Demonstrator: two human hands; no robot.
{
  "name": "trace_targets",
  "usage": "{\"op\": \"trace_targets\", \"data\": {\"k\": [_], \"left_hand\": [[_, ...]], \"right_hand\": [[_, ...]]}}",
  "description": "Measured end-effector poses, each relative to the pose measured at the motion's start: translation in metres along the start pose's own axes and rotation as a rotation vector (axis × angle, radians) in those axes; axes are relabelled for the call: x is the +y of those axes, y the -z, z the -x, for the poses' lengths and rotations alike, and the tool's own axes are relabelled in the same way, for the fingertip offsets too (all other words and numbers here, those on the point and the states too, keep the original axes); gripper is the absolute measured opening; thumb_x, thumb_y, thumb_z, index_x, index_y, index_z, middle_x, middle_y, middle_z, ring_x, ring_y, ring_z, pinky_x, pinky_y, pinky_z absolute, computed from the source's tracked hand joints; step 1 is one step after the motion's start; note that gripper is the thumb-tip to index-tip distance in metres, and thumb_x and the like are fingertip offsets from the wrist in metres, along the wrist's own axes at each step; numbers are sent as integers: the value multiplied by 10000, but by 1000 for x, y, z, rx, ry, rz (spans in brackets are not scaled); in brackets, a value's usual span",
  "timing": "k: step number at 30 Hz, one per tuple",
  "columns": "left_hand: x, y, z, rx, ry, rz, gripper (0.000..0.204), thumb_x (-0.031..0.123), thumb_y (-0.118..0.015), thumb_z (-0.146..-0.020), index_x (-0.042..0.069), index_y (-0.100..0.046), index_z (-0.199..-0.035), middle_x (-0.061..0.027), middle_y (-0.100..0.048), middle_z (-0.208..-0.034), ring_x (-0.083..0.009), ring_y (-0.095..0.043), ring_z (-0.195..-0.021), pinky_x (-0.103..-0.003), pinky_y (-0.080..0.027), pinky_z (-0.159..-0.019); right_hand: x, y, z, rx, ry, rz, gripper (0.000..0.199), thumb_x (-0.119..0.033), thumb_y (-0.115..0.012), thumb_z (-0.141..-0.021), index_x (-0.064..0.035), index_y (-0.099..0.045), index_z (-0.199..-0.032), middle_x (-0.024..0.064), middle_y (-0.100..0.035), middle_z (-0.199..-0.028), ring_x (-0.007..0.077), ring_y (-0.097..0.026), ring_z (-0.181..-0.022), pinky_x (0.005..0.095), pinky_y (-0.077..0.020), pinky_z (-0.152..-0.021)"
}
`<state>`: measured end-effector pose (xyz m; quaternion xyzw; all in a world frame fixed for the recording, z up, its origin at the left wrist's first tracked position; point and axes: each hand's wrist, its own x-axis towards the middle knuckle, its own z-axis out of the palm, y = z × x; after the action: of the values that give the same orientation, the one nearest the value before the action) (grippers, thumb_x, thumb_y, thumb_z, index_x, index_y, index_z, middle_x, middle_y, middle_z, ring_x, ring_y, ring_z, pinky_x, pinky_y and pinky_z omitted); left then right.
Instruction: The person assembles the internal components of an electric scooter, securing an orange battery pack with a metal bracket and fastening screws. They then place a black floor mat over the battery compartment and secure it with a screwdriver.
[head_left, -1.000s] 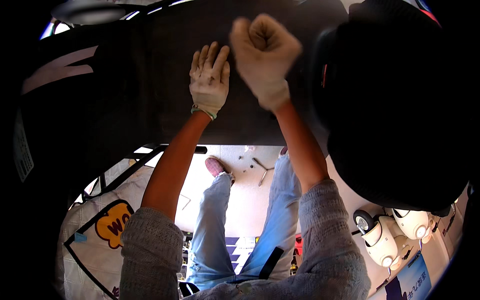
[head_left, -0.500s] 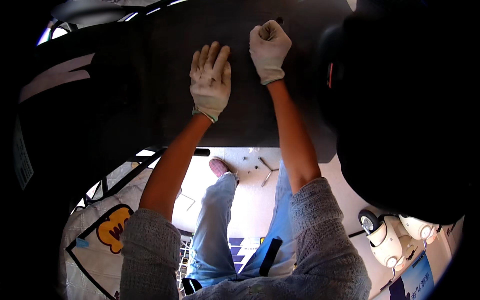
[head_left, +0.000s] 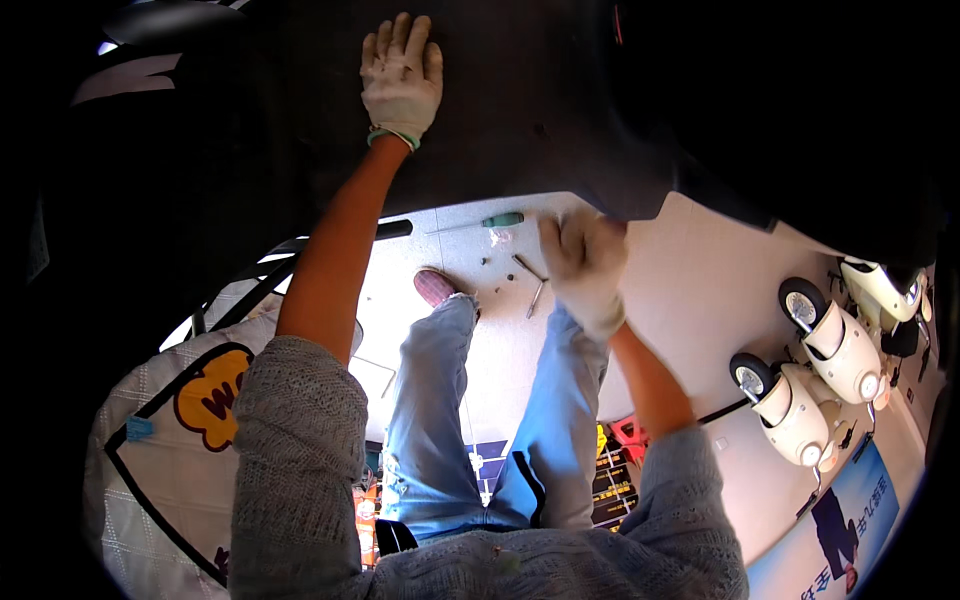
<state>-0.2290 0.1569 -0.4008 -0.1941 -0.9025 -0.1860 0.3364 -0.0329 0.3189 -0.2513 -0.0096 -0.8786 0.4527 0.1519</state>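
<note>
A large dark panel [head_left: 300,150] spreads across the upper view. My left hand [head_left: 401,75], in a whitish work glove, lies flat on it with fingers stretched out. My right hand [head_left: 583,268], in a matching glove, is curled into a fist and somewhat smeared by motion. It is close to the panel's lower edge, over the pale floor; whether it touches the edge I cannot tell. Nothing shows in the fist.
On the floor [head_left: 690,330] are a green-handled screwdriver [head_left: 503,219], a three-armed wrench [head_left: 533,283], small dark bits and an L-shaped rod. White scooters [head_left: 845,350] stand at the right. A quilted cover with a cartoon print [head_left: 215,400] lies at the left.
My right fist has come off the panel's face and moved down to its lower edge. My left hand appears higher in view, still flat. The view has shifted, showing the screwdriver and more scooters.
</note>
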Motion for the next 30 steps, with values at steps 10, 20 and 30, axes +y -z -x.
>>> {"op": "trace_targets", "data": {"k": [10,20,30], "left_hand": [[14,-5,3,-12,-24,30,275,160,-503,-878,63,-576,-1125,-124,-595,-1129,-315,-542,-1078,-427,-399,-959],[28,32,-10,-50,16,-39,270,105,-529,-849,54,-568,-1111,-160,-577,-1126,-347,-524,-1068,-415,-401,-950],[12,18,6,185,-153,-57,218,105,-584,-814,78,-603,-1030,-128,-622,-1028,-319,-588,-957,-390,-472,-842]], "right_hand": [[124,-106,-92,259,398,130,121,-52,-610,-764,-67,-564,-654,53,-531,-569,171,-518,-490,246,-432,-501],[69,-106,-21,94,96,-296,247,-60,-627,-762,-75,-461,-580,41,-429,-477,144,-450,-396,255,-364,-388],[145,-5,-2,52,616,596,242,-261,-613,-821,-130,-609,-1025,66,-600,-960,205,-586,-820,324,-501,-681]]}}
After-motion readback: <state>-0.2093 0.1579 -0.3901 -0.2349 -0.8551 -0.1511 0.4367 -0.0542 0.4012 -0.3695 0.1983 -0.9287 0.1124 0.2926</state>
